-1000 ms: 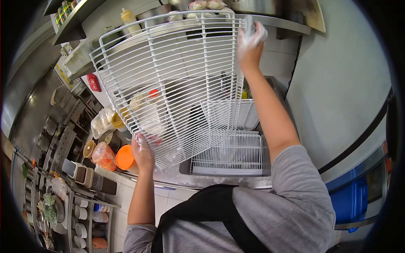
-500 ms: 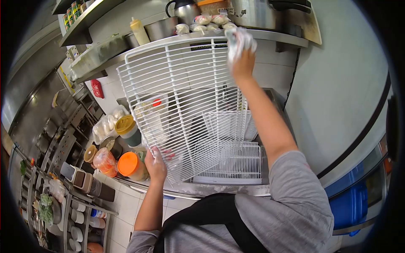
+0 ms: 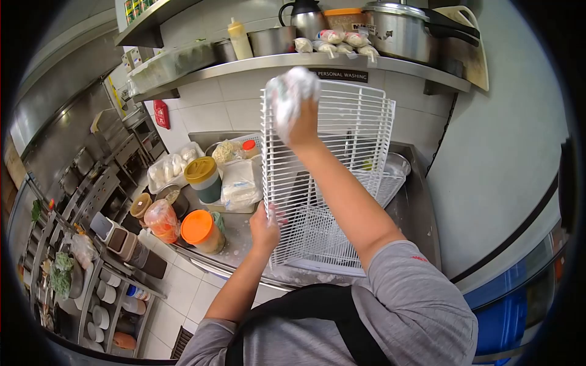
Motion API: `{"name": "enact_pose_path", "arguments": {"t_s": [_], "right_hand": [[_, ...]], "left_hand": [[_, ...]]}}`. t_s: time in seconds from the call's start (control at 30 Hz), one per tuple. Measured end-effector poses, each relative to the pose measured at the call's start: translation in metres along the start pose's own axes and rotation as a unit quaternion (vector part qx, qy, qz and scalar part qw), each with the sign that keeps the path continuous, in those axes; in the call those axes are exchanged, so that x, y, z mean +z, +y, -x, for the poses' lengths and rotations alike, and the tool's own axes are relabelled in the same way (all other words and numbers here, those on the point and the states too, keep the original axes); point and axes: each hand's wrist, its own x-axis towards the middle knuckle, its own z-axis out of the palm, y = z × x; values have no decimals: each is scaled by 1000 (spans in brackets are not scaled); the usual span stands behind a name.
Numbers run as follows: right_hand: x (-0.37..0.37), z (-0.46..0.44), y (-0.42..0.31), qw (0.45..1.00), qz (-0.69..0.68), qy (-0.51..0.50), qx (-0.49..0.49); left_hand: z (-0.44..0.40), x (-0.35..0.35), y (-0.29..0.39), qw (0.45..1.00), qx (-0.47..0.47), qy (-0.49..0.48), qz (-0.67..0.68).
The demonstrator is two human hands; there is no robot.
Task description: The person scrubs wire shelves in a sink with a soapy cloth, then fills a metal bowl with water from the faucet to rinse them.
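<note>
Rack (image 3: 290, 183), one held up, two hands (image 3: 264, 230), one foamy wad (image 3: 290, 100)

Right hand (image 3: 307, 125) high on a raised forearm, left hand (image 3: 265, 229) lower, fingers curled.

From where I stood, one text could be read: "PERSONAL WASHING", in pale capitals on the black sign (image 3: 342, 75) below the edge of the long shelf (image 3: 213, 67). Its left end ran up to the white cloth (image 3: 290, 104) in front, so I could not tell whether another word came first. The rest beat my eyes. The tins (image 3: 135, 8) at the top left had coloured labels, too small to read. The red marks on the right sleeve (image 3: 400, 263) were lettering-like but blurred, and the dark print on the tub (image 3: 345, 22) up there stayed illegible.
</note>
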Motion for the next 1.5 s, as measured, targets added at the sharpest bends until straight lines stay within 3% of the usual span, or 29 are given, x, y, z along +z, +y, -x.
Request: {"name": "enact_pose_path", "arguments": {"t_s": [0.03, 0.13, 0.17, 0.27, 0.3, 0.37, 0.4, 0.5, 0.53, 0.57, 0.6, 0.7, 0.73, 0.77, 0.83, 0.9, 0.97, 1.1, 1.13, 1.2, 1.23, 1.27, 1.3, 1.37, 1.4, 1.43, 1.5], "right_hand": [[1, -5, -8, 1000, -3, -2, -2], [-7, -2, -52, 979, -165, 8, 121], [-12, 17, -60, 973, -203, 5, 113], [-5, 80, -47, 896, -389, -109, 184], [-9, 70, -40, 966, -212, -144, 33], [-10, 27, -26, 979, 22, -174, -107], [12, 14, 3, 981, 95, -25, -170], [3, -48, 18, 977, 190, -49, -85], [-3, -62, 7, 953, 175, -246, 8], [-5, -65, 0, 883, 151, -433, 100], [-3, -56, -6, 916, 114, -378, 69], [-15, -56, -24, 885, 108, -448, 72], [-17, -53, -24, 875, 113, -463, 83], [-17, -45, -23, 873, 113, -467, 88], [-14, -34, -25, 896, 125, -418, 79], [-13, -33, -47, 867, 118, -466, 134], [-6, -10, -55, 924, 89, -371, -9], [-20, 13, -43, 940, 36, -337, -30], [-31, 22, -19, 947, 29, -319, -38], [-63, 39, 46, 922, 97, -376, 2], [-82, 44, 76, 932, 104, -340, 75], [-93, 37, 82, 935, 109, -303, 147], [-89, 42, 80, 935, 109, -305, 146], [-65, 56, 54, 964, 137, -212, 79], [-47, 54, 28, 942, 69, -283, 166], [-26, 64, 4, 974, 45, -217, 37], [-16, 53, -47, 976, 11, -211, -55]], "left_hand": [[-1, -1, 0, 1000, -5, -2, -18], [-1, -4, 4, 999, 19, 3, -34], [-1, -8, 4, 998, 31, 1, -55], [-1, -16, -1, 996, 39, 12, -81], [1, -17, 2, 994, 54, 22, -97], [0, -21, 2, 991, 62, 29, -119], [0, -22, 0, 989, 79, 28, -119], [1, -24, -4, 988, 89, 29, -126], [1, -23, -15, 990, 89, 34, -108], [1, -23, -27, 991, 88, 38, -90], [1, -24, -41, 992, 84, 36, -90], [6, -27, -63, 994, 58, 25, -85], [2, -29, -60, 984, 101, 45, -138], [-5, -29, -53, 969, 147, 66, -189], [-15, -30, -18, 980, 104, 61, -156], [-26, -30, 19, 977, 128, 114, -124], [-41, -37, 42, 975, 151, 118, -115], [-43, -55, 48, 978, 137, 118, -102], [-47, -58, 30, 982, 147, 116, -18], [-42, -72, 32, 986, 111, 120, 25], [-41, -76, 33, 986, 74, 132, 73], [-40, -78, 33, 986, 87, 131, 60], [-40, -76, 32, 986, 84, 132, 62], [-41, -71, 32, 988, 79, 122, 55], [-40, -67, 34, 988, 81, 120, 55], [-38, -61, 37, 988, 86, 120, 41], [-38, -57, 40, 988, 91, 122, 28]]}}
